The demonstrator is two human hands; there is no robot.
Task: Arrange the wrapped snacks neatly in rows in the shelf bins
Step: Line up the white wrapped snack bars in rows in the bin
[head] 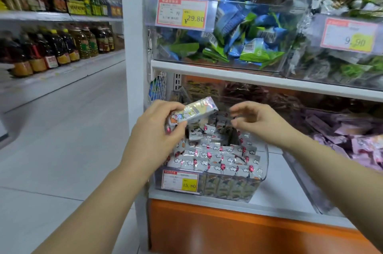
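Silver foil-wrapped snack packets (pixel 217 156) fill the clear plastic shelf bin (pixel 266 158) on the lower white shelf (pixel 275 173). Its front rows lie flat and orderly, while the back is a loose heap around a dark gap. The left hand (pixel 157 129) grips a cartoon-printed silver packet (pixel 192 111), held tilted just above the bin's rear left corner. The right hand (pixel 255 121) hovers over the rear of the bin, its fingers loosely curled, thumb and forefinger apart, holding nothing.

The step in hand looks like laying this packet into the unfinished back rows. To do it well, the free hand would best square up the jumbled packets and clear a slot first. The held packet should then be turned to match its neighbours, same face up and long edge parallel to the finished rows, and lowered flat rather than dropped. A light press would seat it level without crushing the wrapper or disturbing the tidy front.

Whether the left hand holds one packet or several stacked together is hard to tell, since its fingers cover the lower part. The bin's lower layers show only dimly through the front wall, partly behind the red-and-yellow price label (pixel 179 181). The neighbouring bin of purple packets (pixel 352 143) is cut off at the right edge.
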